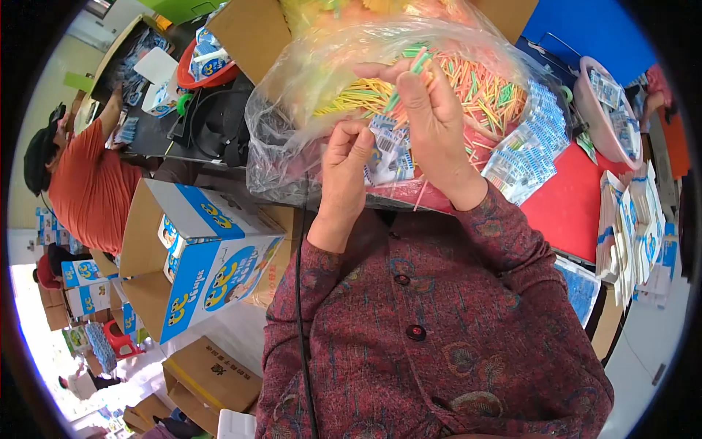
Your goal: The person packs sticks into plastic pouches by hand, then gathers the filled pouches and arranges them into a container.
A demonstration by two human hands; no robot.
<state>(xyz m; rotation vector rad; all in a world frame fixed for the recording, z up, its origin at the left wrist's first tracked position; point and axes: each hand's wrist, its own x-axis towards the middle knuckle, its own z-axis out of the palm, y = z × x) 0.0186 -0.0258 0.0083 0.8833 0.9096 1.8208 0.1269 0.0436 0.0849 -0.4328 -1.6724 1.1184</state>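
Observation:
My left hand (346, 172) pinches the upper left edge of a small printed packet (389, 152) with blue, white and a barcode on it. Above and right of the packet, my right hand (436, 121) holds a few thin green and pink sticks (414, 73) between thumb and fingers, their lower ends near the packet's top. Behind both hands, a clear plastic bag (274, 128) lies open over many loose yellow, pink and green sticks (486, 88). Right of my right hand, a pile of filled blue-and-white packets (528, 146) rests on the red surface (574, 197).
A pink basin (591, 91) of packets stands at the right, above stacked flat cartons (629, 227). An open blue-and-white box (212, 256) is at the left, below a red basin (191, 69). A person in an orange shirt (91, 186) sits at the far left.

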